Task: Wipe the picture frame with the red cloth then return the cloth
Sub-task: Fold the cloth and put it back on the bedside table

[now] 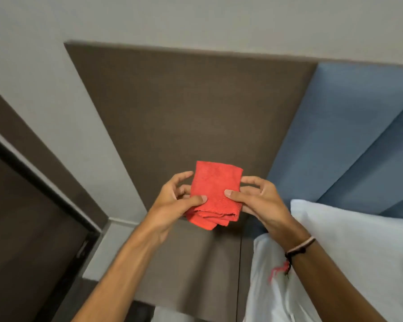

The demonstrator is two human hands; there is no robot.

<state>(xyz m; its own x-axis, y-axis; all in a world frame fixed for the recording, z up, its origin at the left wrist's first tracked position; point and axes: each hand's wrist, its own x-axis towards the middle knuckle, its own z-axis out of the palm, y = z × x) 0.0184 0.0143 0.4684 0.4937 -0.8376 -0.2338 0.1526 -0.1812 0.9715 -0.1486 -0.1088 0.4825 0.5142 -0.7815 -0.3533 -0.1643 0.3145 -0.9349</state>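
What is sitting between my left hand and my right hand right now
The folded red cloth fills the gap between your left hand and right hand, each thumb pressed on its front, as the head view shows.

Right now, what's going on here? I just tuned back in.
A person holds a folded red cloth up in front of them with both hands. The left hand pinches its left edge and the right hand its right edge, thumbs on the front. It hangs in the air before a brown wall panel, touching nothing else. A white pillow lies at the right, below blue panels. No picture frame is in view, so no wiping is happening at this moment.
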